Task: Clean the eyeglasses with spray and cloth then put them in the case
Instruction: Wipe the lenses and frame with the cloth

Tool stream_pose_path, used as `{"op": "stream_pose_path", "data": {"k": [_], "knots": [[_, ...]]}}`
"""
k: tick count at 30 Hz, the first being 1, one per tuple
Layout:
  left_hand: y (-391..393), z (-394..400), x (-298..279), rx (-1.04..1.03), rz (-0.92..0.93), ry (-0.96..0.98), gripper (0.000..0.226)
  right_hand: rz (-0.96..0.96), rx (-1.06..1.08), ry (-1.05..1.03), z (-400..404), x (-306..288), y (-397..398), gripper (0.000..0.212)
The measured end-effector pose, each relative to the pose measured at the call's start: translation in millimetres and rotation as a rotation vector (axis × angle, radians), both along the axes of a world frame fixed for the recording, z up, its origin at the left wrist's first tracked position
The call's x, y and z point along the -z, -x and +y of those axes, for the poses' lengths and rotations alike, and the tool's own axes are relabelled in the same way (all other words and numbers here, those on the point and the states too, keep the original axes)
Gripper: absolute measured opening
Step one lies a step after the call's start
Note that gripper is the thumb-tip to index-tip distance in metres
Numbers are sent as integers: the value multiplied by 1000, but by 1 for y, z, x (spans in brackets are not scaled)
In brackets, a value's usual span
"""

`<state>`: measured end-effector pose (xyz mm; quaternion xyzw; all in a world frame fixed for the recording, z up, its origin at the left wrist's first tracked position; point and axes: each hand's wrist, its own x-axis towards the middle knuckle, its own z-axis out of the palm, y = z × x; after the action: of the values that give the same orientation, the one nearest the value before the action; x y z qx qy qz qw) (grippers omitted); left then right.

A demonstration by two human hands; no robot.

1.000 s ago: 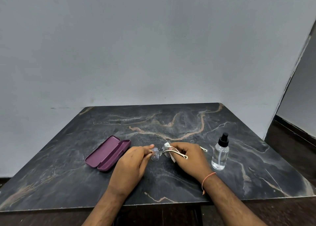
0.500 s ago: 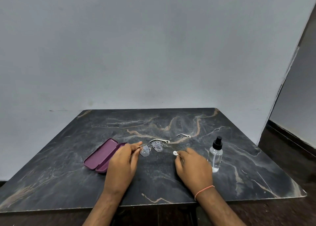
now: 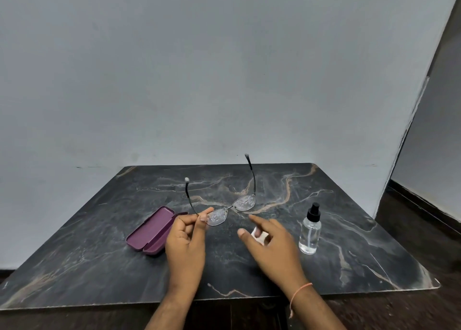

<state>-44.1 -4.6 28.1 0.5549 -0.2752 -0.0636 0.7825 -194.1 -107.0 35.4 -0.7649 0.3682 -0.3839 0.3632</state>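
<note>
My left hand [image 3: 186,239] pinches the left corner of the eyeglasses [image 3: 232,208] and holds them above the table, both temples pointing up and away. Droplets cover both lenses. My right hand [image 3: 270,242] hovers just to the right and below the glasses, index finger stretched toward them, with a small white cloth [image 3: 259,235] tucked under its fingers. The open purple case [image 3: 153,231] lies on the table left of my left hand. A clear spray bottle [image 3: 310,231] with a black nozzle stands upright to the right of my right hand.
A dark marble table [image 3: 349,254] carries everything; its front edge is close to me. A pale wall rises behind it, and a dark floor shows at the right.
My left hand has raised the glasses off the table with the temples swung upward. My right hand let go of the frame and moved back a little, still holding the cloth.
</note>
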Motion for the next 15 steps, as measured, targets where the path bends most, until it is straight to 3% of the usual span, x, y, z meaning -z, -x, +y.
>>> {"op": "stream_pose_path", "data": {"k": [3, 6, 9, 15], "knots": [[17, -5, -10, 97, 239, 163, 13, -425, -212, -402, 14, -15, -12, 27], [32, -5, -21, 201, 375, 294, 14, -597, -263, -558, 19, -29, -18, 34], [39, -4, -23, 284, 418, 336, 22, -664, -281, -583, 18, -39, -22, 33], [38, -8, -16, 328, 481, 310, 19, -668, -305, -398, 14, -57, -23, 28]]}}
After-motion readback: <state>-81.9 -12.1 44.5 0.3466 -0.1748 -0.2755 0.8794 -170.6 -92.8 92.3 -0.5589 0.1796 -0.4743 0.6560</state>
